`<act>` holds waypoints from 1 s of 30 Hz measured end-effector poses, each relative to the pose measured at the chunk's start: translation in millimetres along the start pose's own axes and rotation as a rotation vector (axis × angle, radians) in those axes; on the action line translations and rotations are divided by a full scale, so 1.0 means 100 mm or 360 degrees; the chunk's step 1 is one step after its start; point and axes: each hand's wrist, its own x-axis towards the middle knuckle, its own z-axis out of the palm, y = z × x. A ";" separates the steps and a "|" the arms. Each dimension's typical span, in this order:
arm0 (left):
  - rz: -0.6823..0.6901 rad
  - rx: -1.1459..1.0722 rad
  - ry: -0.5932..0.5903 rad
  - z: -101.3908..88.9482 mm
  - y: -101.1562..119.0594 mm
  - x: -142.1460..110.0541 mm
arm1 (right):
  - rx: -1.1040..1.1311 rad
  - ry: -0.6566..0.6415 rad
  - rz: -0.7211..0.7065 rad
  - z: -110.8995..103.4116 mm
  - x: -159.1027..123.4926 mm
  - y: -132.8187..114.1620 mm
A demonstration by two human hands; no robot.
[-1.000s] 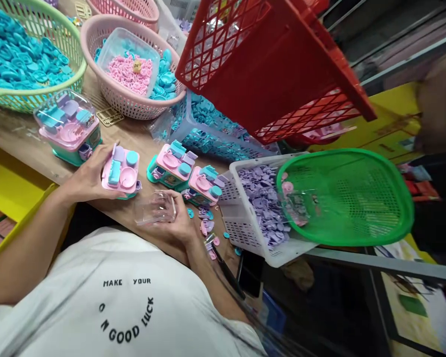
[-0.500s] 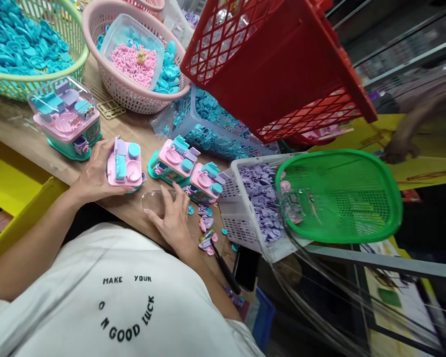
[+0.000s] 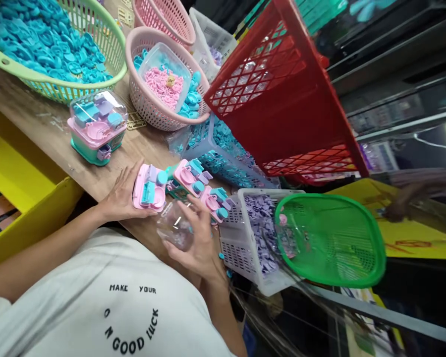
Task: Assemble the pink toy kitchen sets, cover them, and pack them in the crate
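My left hand (image 3: 124, 196) is closed around the side of a pink and teal toy kitchen set (image 3: 150, 188), which has small blue and purple pieces on top. In my right hand (image 3: 196, 240) is a clear plastic cover (image 3: 174, 224), gripped between thumb and fingers just right of that toy. Beyond the cover stand two more uncovered toy kitchens, one (image 3: 188, 176) nearer the middle and another (image 3: 214, 201) against the white crate. A finished-looking toy kitchen with a clear cover on it (image 3: 97, 126) stands to the left.
Behind are a green basket of blue parts (image 3: 115, 64), a pink basket (image 3: 134, 84) and a tilted red crate (image 3: 278, 104). To the right, a green basket (image 3: 330, 198) rests on a white crate (image 3: 241, 248) of purple parts. Another person's hand (image 3: 396, 208) shows at far right.
My right hand has picked up the clear cover from the table and brought it closer to the toy in my left hand. The view has shifted, moving the scene rightward.
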 end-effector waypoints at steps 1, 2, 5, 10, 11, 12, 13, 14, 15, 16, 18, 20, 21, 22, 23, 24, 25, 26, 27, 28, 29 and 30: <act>0.0009 -0.0016 0.0009 0.03 0.02 0.00 | -0.0037 0.0043 -0.0096 -0.13 0.08 -0.07; 0.0016 -0.0031 0.0021 0.06 0.04 0.01 | -0.0093 0.0067 -0.0183 -0.24 0.18 -0.15; 0.0009 -0.0076 0.0067 0.14 0.08 0.02 | -0.0292 -0.0100 -0.0355 -0.43 0.55 -0.30; 0.0016 -0.0153 0.0088 0.23 0.07 -0.01 | -0.0534 -0.0640 -0.0480 -0.39 1.02 -0.33; 0.0011 -0.0177 0.0086 0.24 0.07 -0.01 | -0.0546 -0.0696 -0.0496 -0.37 1.06 -0.33; 0.0001 -0.0199 0.0084 0.24 0.07 -0.02 | -0.0548 -0.0732 -0.0510 -0.35 1.08 -0.33; -0.0008 -0.0217 0.0082 0.24 0.07 -0.02 | -0.0542 -0.0752 -0.0520 -0.34 1.09 -0.33; -0.0017 -0.0229 0.0080 0.24 0.07 -0.02 | -0.0531 -0.0764 -0.0530 -0.33 1.09 -0.32; -0.0023 -0.0239 0.0078 0.24 0.07 -0.03 | -0.0513 -0.0775 -0.0533 -0.32 1.09 -0.31; -0.0024 -0.0247 0.0077 0.24 0.07 -0.03 | -0.0487 -0.0778 -0.0525 -0.30 1.08 -0.29; -0.0022 -0.0252 0.0079 0.24 0.07 -0.03 | -0.0414 -0.0759 -0.0478 -0.27 1.05 -0.23; -0.0021 -0.0244 0.0080 0.26 0.05 -0.03 | -0.0333 -0.0677 -0.0411 -0.22 1.00 -0.15; -0.0020 -0.0238 0.0077 0.26 0.04 -0.03 | -0.0295 -0.0610 -0.0388 -0.18 0.98 -0.11; -0.0021 -0.0234 0.0074 0.27 0.04 -0.03 | -0.0267 -0.0538 -0.0381 -0.16 0.96 -0.08; -0.0018 -0.0235 0.0069 0.27 0.03 -0.03 | -0.0252 -0.0473 -0.0388 -0.13 0.94 -0.05; -0.0013 -0.0240 0.0065 0.28 0.02 -0.03 | -0.0249 -0.0421 -0.0399 -0.12 0.93 -0.03; -0.0011 -0.0245 0.0060 0.28 0.02 -0.03 | -0.0256 -0.0388 -0.0410 -0.11 0.92 -0.03; -0.0009 -0.0249 0.0059 0.28 0.01 -0.03 | -0.0272 -0.0372 -0.0415 -0.11 0.91 -0.03; -0.0005 -0.0249 0.0058 0.28 0.01 -0.03 | -0.0292 -0.0368 -0.0413 -0.13 0.91 -0.05; 0.0002 -0.0249 0.0062 0.29 0.01 -0.03 | -0.0311 -0.0376 -0.0409 -0.14 0.92 -0.07; 0.0009 -0.0247 0.0074 0.29 0.01 -0.03 | -0.0320 -0.0393 -0.0407 -0.16 0.92 -0.09; 0.0015 -0.0242 0.0092 0.29 0.01 -0.03 | -0.0326 -0.0417 -0.0408 -0.18 0.94 -0.11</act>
